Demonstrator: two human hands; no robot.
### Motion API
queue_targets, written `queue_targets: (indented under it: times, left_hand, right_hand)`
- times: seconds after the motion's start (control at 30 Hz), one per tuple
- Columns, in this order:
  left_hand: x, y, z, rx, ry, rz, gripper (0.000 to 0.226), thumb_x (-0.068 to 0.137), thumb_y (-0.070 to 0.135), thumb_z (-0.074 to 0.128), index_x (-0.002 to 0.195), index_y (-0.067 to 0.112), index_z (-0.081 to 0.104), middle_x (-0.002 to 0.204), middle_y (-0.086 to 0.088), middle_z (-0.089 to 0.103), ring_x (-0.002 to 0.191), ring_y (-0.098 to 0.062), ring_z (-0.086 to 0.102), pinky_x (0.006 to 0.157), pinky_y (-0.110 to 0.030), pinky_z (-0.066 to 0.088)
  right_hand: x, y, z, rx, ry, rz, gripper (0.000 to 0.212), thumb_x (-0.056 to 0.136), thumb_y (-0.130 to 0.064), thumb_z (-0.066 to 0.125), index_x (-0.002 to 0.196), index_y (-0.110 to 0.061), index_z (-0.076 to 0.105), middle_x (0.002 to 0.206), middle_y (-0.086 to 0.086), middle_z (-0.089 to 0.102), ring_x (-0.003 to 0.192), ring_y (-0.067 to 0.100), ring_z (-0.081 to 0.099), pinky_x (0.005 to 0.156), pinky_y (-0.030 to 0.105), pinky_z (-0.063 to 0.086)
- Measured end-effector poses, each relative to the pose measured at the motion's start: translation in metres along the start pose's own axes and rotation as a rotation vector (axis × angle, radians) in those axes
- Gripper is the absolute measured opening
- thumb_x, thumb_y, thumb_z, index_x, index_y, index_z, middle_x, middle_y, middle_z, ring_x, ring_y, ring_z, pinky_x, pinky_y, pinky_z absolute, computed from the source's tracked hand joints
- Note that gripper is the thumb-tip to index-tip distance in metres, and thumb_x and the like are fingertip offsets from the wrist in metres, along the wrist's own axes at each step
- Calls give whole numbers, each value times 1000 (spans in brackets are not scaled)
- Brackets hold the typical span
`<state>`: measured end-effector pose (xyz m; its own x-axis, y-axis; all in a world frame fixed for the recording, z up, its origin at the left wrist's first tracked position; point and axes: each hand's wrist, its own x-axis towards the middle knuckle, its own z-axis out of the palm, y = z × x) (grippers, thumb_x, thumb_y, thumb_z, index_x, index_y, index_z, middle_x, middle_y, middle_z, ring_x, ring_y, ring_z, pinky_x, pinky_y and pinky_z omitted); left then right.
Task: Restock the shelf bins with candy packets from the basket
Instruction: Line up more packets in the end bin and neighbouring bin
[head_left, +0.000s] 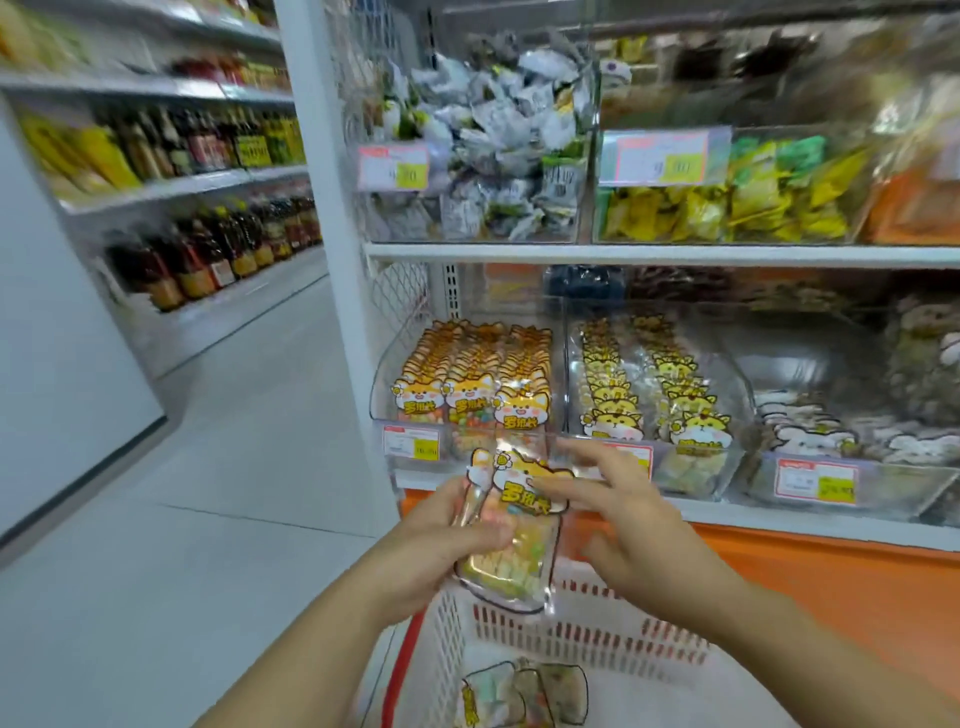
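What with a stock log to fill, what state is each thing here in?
candy packet: upright, held, not yet in a bin.
left hand: grips the packet's lower half.
right hand: fingers straight, tips at the packet's top.
basket: holds spare packets at the bottom.
orange-cat bin: packed, three rows.
yellow-cat bin: two rows, room on the right.

Our left hand (441, 545) grips a candy packet (511, 525) upright above the basket (452, 639), in front of the shelf bin (382, 384) packed with matching orange packets (470, 379). Our right hand (639, 525), fingers straight, touches the packet's top. A few loose packets (519, 693) lie in the basket.
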<state>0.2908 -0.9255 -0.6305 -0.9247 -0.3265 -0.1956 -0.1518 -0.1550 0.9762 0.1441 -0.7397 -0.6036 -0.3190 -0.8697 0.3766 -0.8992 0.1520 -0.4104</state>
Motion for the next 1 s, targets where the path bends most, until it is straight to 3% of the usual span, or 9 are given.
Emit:
queue_targets:
  times: [0.07,0.17,0.23,0.33,0.43,0.53,0.73,0.9,1.0]
  left_hand:
    - [-1,20,-17,75,-32,88,67,79,11,79,139,18,49,131,-5,66,121,-25,63,106,-44,48]
    - [8,48,-31,166,-77,186,75,76,12,80,142,20,45,136,2,63,123,-19,62,103,-40,48]
    - [20,64,-43,236,-49,242,78,72,20,84,141,23,47,137,2,63,125,-21,60,108,-47,45]
    - [48,87,-64,362,130,365,66,70,28,83,130,23,56,127,4,68,119,-15,64,105,-45,48]
    - [79,99,-80,503,340,434,56,77,13,81,123,23,52,115,13,65,104,12,60,93,-10,45]
    - [103,94,-91,644,395,416,59,80,8,79,121,31,44,109,25,57,101,7,58,75,3,37]
    - [131,71,-113,931,218,50,60,75,42,79,123,25,47,114,5,66,107,-19,63,96,-35,51]
    - [134,74,-113,973,293,-111,73,83,36,77,128,17,22,117,-5,60,103,-22,62,84,-33,49]
    - [137,72,-112,965,291,-172,80,81,37,79,131,14,21,118,-6,60,107,-23,61,92,-38,51]
  right_hand:
    - [25,-8,-27,409,-71,230,75,87,-13,67,144,-49,34,149,-26,30,134,-9,37,95,6,39]
    - [69,-17,-47,818,-275,444,72,84,-17,78,141,-39,39,128,-16,53,104,-4,65,88,28,58]
    - [98,-24,-44,701,-317,361,54,81,-13,81,124,-32,53,116,-9,65,97,-1,68,91,34,57]
    - [139,-30,-35,451,-94,197,43,80,-13,82,112,-26,56,103,-11,69,83,-7,65,77,15,53]
    - [174,-27,-19,302,60,129,40,82,-17,79,110,-31,54,100,-16,66,80,-8,62,69,10,48]
    - [197,-10,8,187,13,193,43,82,-22,79,112,-35,52,103,-14,65,92,4,63,79,22,49]
    - [209,27,52,-139,-257,286,60,79,-45,78,129,-33,49,118,-3,64,110,23,59,95,36,46]
    - [219,15,51,-430,-230,84,51,88,-47,65,131,-32,43,100,-2,70,102,25,59,100,42,29]
    - [220,15,49,-501,-268,52,53,87,-49,66,130,-31,42,100,-1,70,101,26,58,97,42,26]
